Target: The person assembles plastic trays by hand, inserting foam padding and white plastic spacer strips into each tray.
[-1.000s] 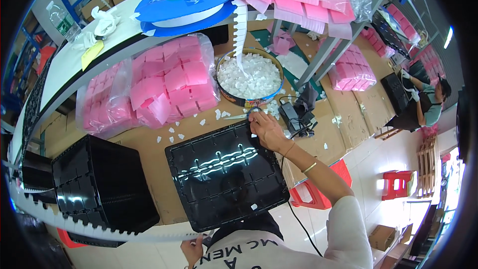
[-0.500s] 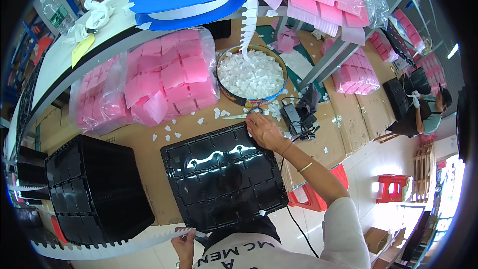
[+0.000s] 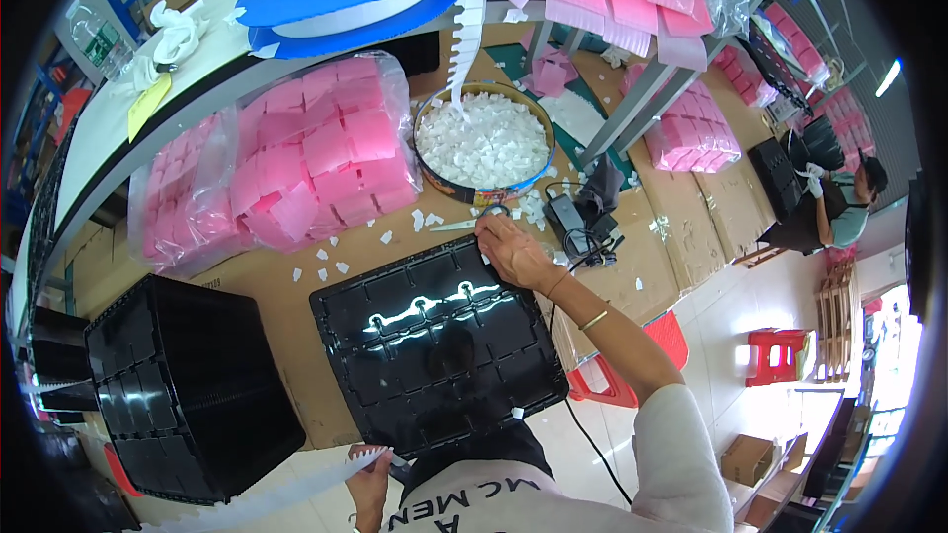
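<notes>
A shiny black plastic tray [image 3: 444,345] with moulded ridges lies in front of me. At its far right corner my right hand [image 3: 513,255] presses with bent fingers drawn together; a tiny white bit shows beside them, but what they hold is hidden. Scissors [image 3: 456,226] lie just beyond those fingertips. By the tray's near left corner, my left hand [image 3: 369,479] pinches the end of a white notched strip [image 3: 267,494], which trails off to the left. One small white piece [image 3: 518,414] sits on the tray near its front edge.
A tall stack of black trays [image 3: 222,385] stands at left. Beyond are bagged pink packs [image 3: 316,148], a round tin of white scraps [image 3: 484,143], a blue reel [image 3: 346,0] and a black power adapter [image 3: 568,222]. Another person [image 3: 839,207] works at far right.
The whole view has shifted slightly. My left hand has lowered a little and the strip now slopes down more steeply to the left. My right hand stays at the tray's corner.
</notes>
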Tool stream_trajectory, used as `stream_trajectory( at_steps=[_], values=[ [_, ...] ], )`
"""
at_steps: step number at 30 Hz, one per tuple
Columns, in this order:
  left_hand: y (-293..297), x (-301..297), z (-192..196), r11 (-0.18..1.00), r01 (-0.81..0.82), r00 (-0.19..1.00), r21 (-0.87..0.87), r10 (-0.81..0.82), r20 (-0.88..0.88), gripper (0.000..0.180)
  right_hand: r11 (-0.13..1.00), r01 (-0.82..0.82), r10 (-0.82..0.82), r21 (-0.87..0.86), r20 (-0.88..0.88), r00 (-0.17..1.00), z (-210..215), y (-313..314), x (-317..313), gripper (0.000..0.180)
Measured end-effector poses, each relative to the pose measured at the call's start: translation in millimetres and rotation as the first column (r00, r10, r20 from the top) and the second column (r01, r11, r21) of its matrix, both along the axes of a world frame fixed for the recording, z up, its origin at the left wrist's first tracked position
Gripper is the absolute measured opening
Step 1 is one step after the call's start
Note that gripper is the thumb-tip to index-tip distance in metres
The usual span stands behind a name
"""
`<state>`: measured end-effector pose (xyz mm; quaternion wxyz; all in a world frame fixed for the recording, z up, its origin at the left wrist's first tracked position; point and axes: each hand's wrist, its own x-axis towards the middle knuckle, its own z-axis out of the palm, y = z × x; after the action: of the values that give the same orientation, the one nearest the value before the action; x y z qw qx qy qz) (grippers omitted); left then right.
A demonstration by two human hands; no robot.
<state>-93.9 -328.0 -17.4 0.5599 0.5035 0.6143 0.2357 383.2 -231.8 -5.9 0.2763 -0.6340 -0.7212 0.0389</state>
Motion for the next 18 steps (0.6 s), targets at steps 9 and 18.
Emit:
stream_trajectory(
  at_steps=[9, 18],
  values=[
    [-4.9, -2.6, 3.6, 1.0, 0.0, 1.0, -0.009, 0.0, 0.014, 0.017, 0.999, 0.048, -0.051, -0.018, -0.149, 0.987, -15.4, -24.5, -13.5, 0.013],
    [-13.3, 14.4, 41.6, 0.956, -0.023, 0.975, -0.292, 0.086, 0.206, 0.016, 0.762, -0.473, -0.162, -0.443, -0.837, 0.523, 52.8, -118.9, -216.1, 0.01]
  ],
)
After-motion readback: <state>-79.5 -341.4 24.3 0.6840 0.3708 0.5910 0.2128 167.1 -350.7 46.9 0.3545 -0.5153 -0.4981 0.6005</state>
